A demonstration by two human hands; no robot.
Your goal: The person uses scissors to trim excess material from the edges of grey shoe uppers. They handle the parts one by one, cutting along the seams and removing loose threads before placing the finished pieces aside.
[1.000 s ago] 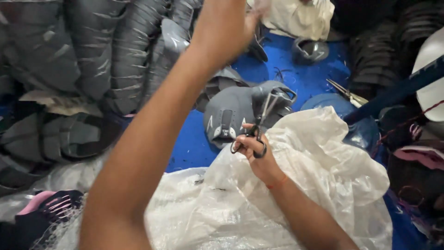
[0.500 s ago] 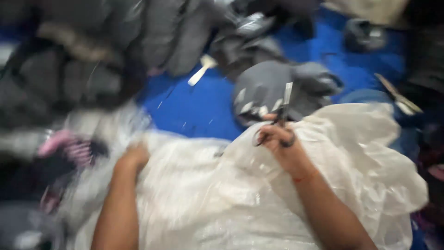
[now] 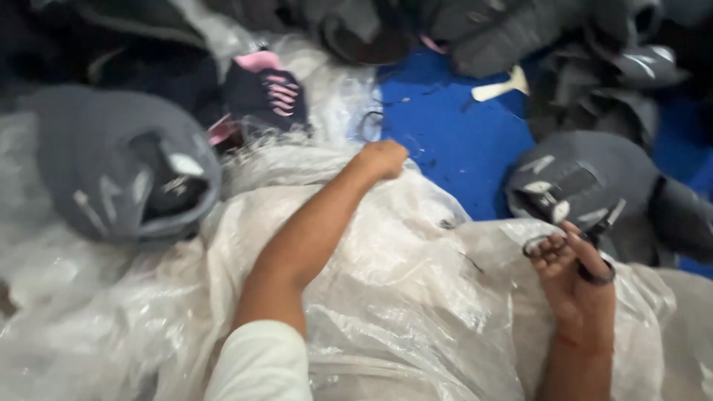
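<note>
White plastic sheeting (image 3: 386, 297) lies under both arms. Stretched forward, the left hand (image 3: 382, 158) is curled into a fist, gripping the sheeting's far edge beside the blue floor (image 3: 453, 141). Nearer, the right hand (image 3: 572, 275) rests palm up, fingers threaded through the loops of black scissors (image 3: 575, 249), against a grey cap (image 3: 587, 186).

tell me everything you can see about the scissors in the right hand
The scissors are small, with dark looped handles and a short, pale metal blade pointing up and to the right. The blades look closed, though blur makes that uncertain. The right hand holds them palm up, fingers through the loops. They hang just above the clear plastic sheet and in front of a grey cap.
</note>
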